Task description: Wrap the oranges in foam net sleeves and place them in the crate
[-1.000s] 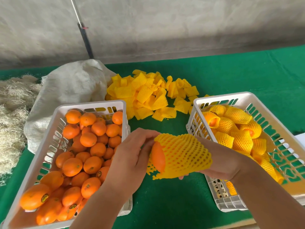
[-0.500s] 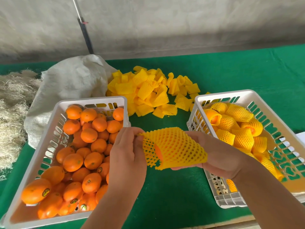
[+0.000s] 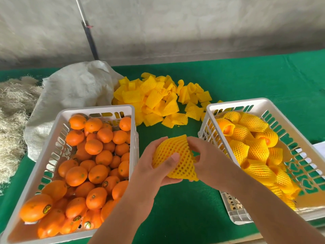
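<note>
We hold a yellow foam net sleeve (image 3: 175,155) between both hands above the green table (image 3: 246,81), in the gap between the two crates; the orange inside is fully covered. Our left hand (image 3: 154,169) cups it from below, thumb pressed on the netting. Our right hand (image 3: 209,161) pinches the sleeve's right side with curled fingers. Left of the sleeve sits the white crate of bare oranges (image 3: 70,173); right of it, the crate of wrapped oranges (image 3: 274,155). Beyond it lies a pile of empty sleeves (image 3: 158,101).

A white woven sack (image 3: 73,92) lies beside pale straw (image 3: 12,120).
</note>
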